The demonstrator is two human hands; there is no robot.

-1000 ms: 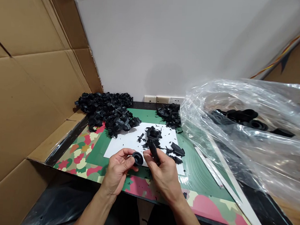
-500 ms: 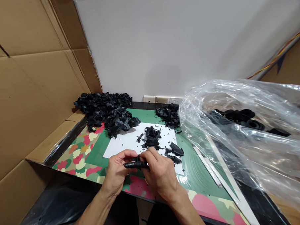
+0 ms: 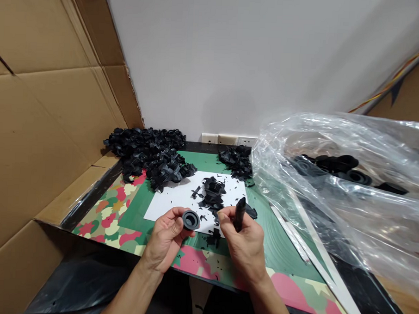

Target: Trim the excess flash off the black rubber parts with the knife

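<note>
Low over the front of the table, my left hand (image 3: 166,238) pinches a round black rubber bellows (image 3: 191,219), its stepped open end turned up toward me. To its right, my right hand (image 3: 245,246) is closed around a dark stick-shaped tool (image 3: 240,214), whose working end I cannot make out. Dark scraps (image 3: 214,237) show beside the right fingers; whether the fingertips hold any is unclear. Beyond the hands, ribbed black bellows pieces (image 3: 213,192) with ragged edges lie among trimmings on a white sheet (image 3: 173,197).
A large heap of ragged black bellows (image 3: 154,154) stands at the back left, and a smaller pile of trimmings (image 3: 235,162) at the back right. A clear plastic bag (image 3: 332,199) with black parts lies right. Cardboard (image 3: 51,122) walls the left side. White strips (image 3: 316,259) lie at right.
The hands have moved apart. My right hand has gone right, with the tool now pointing up, while the bellows in my left hand has turned its open end toward me. Scraps show between the hands.
</note>
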